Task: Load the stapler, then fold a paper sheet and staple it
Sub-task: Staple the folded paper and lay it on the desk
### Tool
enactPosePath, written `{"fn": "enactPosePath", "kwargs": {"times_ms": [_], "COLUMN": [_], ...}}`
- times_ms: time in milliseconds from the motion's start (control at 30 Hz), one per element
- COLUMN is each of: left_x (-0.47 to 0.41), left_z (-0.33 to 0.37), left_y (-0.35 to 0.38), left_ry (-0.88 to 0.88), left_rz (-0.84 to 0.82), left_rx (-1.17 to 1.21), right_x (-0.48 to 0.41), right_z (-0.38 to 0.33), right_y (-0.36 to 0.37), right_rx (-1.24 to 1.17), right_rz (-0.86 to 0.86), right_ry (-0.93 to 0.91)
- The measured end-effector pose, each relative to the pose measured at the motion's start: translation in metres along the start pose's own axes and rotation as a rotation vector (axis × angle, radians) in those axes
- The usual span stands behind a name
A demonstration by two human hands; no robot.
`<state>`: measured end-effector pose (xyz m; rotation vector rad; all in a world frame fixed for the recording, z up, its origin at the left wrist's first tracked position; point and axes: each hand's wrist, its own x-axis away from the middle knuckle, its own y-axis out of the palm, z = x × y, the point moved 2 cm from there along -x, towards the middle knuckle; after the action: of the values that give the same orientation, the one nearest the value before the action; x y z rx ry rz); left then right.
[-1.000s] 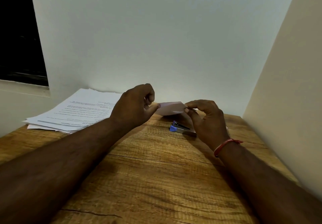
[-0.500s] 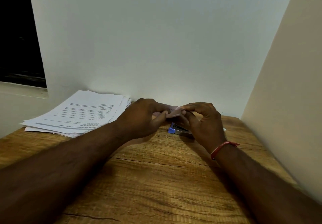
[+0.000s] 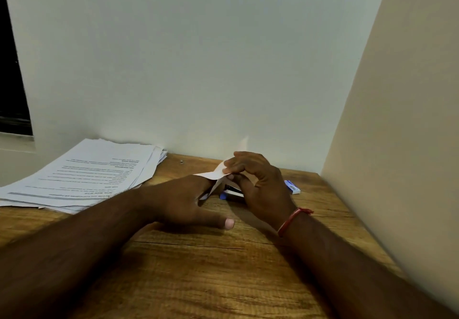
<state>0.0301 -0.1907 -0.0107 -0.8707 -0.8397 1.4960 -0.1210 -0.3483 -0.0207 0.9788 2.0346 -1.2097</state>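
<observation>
A small folded paper sheet [image 3: 218, 175] stands between my two hands near the back middle of the wooden table [image 3: 223, 269]. My right hand [image 3: 258, 182] pinches its upper edge with thumb and fingers. My left hand [image 3: 183, 202] lies low on the table, thumb stretched out, its fingers at the sheet's lower part; its grip is hidden. A blue and black stapler [image 3: 229, 193] lies on the table just behind the paper, mostly covered by my right hand. A small blue staple box [image 3: 292, 187] lies to the right of that hand.
A stack of printed paper sheets [image 3: 82, 177] lies at the back left of the table. A tiny metal piece [image 3: 181, 161] sits near the back wall. White walls close the table at the back and on the right.
My left hand dropped from a raised pinch down onto the table and its thumb spread out. The paper was turned more upright. The staple box came into sight beside my right hand.
</observation>
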Motion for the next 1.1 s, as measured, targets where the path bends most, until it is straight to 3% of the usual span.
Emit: {"fn": "enactPosePath", "kwargs": {"times_ms": [167,367,467,633,800,967,1100], "left_x": [-0.002,0.000,-0.002,0.000,-0.001,0.010,0.011], "left_z": [-0.008,-0.005,-0.003,-0.002,0.003,0.009,-0.011], "left_y": [0.008,0.012,0.015,0.010,-0.003,-0.012,-0.014], "left_ry": [-0.037,-0.067,-0.078,-0.243,-0.148,-0.087,0.062], "left_rz": [-0.051,0.039,0.113,0.097,0.194,0.483,0.436], "left_rx": [0.088,0.065,0.027,-0.056,-0.191,0.271,0.804], "right_x": [0.000,0.001,0.002,-0.002,-0.002,-0.002,-0.001], "right_z": [-0.005,-0.009,-0.010,-0.001,0.014,0.026,0.036], "right_y": [0.001,0.002,0.003,-0.004,-0.013,-0.022,-0.022], "right_rx": [-0.024,-0.001,0.055,0.227,0.176,-0.119,-0.415], "right_rz": [-0.063,-0.073,-0.046,0.096,0.183,0.252,0.234], "right_ry": [-0.059,-0.086,-0.122,-0.153,0.138,0.558,0.640]}}
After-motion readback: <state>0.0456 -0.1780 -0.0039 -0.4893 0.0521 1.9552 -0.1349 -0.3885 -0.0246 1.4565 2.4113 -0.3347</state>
